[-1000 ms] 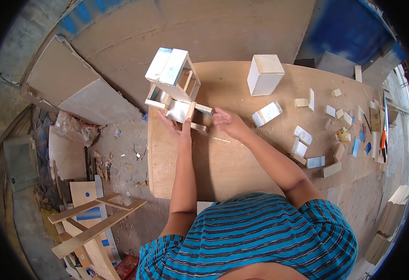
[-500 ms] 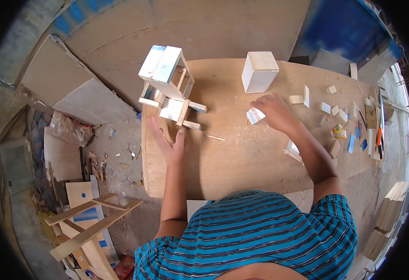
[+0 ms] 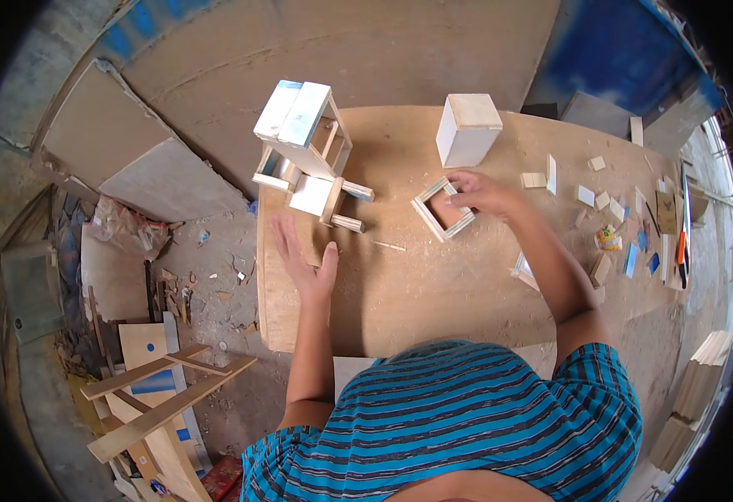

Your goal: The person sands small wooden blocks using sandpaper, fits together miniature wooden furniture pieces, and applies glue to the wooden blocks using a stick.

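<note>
My right hand point(image 3: 482, 196) grips the right side of a small square wooden frame point(image 3: 423, 216), whose open middle faces up toward me. The frame is tilted just over the tabletop or touching it; I cannot tell which. My left hand point(image 3: 303, 261) is open, fingers spread, holding nothing. Just beyond it stands a small chair-like wooden piece point(image 3: 308, 151), with a tall white box-shaped part at its back and two short legs jutting toward the right. Behind the frame, a white wooden block point(image 3: 467, 134) with a bare wood top stands upright on the table.
The wooden table point(image 3: 400, 309) carries sawdust and a thin wood sliver point(image 3: 389, 246). At its right lie several wood offcuts point(image 3: 585, 196), a yellow packet point(image 3: 608, 239) and an orange-handled tool point(image 3: 681, 248). Left of the table, a wooden ladder-like frame point(image 3: 174, 402) leans over the littered floor.
The small frame has turned in my right hand, so its opening now shows, and it sits slightly further left. My left hand has dropped a little toward me, staying open.
</note>
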Available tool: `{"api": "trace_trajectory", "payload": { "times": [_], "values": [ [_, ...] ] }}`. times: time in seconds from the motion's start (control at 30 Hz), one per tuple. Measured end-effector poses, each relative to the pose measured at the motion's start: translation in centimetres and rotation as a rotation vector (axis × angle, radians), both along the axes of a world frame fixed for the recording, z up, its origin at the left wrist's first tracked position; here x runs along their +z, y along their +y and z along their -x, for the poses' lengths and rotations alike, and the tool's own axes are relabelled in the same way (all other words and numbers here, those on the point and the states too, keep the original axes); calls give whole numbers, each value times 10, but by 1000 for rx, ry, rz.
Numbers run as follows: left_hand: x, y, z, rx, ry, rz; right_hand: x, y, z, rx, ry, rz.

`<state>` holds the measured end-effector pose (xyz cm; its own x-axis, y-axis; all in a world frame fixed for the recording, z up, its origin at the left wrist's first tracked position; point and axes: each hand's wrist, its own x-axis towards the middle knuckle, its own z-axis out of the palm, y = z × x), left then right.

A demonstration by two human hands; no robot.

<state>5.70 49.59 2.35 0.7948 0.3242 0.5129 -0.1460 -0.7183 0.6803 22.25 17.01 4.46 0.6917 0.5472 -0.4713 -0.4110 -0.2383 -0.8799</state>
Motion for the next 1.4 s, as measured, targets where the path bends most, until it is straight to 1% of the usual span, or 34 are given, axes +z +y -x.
{"api": "trace_trajectory", "payload": {
  "times": [0.07, 0.1, 0.2, 0.3, 0.4, 0.5, 0.6, 0.63, 0.73, 0.8, 0.83, 0.93, 1.03, 1.07, 1.13, 1.23, 1.3, 1.4],
  "values": [
    [-2, -4, -2, -10, -12, -19, -21, 11, -2, -82, 116, -73],
    [-2, -6, -2, -14, -17, -30, -4, 22, 5, -165, 140, -77],
    [-1, -10, -5, -4, 23, -8, -3, 41, 10, -345, 162, -192],
    [1, -9, -7, -2, 21, -43, -22, 61, 5, -513, 152, -311],
    [-2, -6, -8, -3, 11, -35, -34, 88, -4, -648, 122, -286],
    [-2, -6, -10, 13, 17, -8, -31, 110, -5, -667, 70, -311],
    [-5, 0, -17, 15, -25, -22, -41, 128, -14, -676, 113, -261],
    [-5, 4, -22, -1, -34, 14, -45, 134, -16, -712, 106, -264],
    [3, 17, -41, -41, -43, 155, -55, 147, -28, -713, 65, -209],
    [17, 20, -54, -59, -30, 292, -54, 150, -32, -616, 51, -226],
    [20, 22, -61, -73, -18, 294, -53, 152, -34, -566, 43, -235],
    [23, 28, -82, -131, -10, 327, -56, 163, -38, -573, 20, -205],
    [13, 30, -97, -206, -50, 394, -64, 155, -55, -370, 76, -106],
    [11, 30, -100, -217, -59, 401, -67, 154, -56, -363, 66, -23],
    [7, 30, -104, -226, -63, 420, -49, 154, -52, -348, 49, 141],
    [1, 30, -106, -235, -55, 456, -37, 151, -50, -268, -52, 340],
    [1, 30, -107, -257, -64, 480, -32, 150, -43, -286, -63, 306],
    [8, 26, -103, -234, -8, 502, -21, 150, -31, -313, -85, 227]
  ]
}}
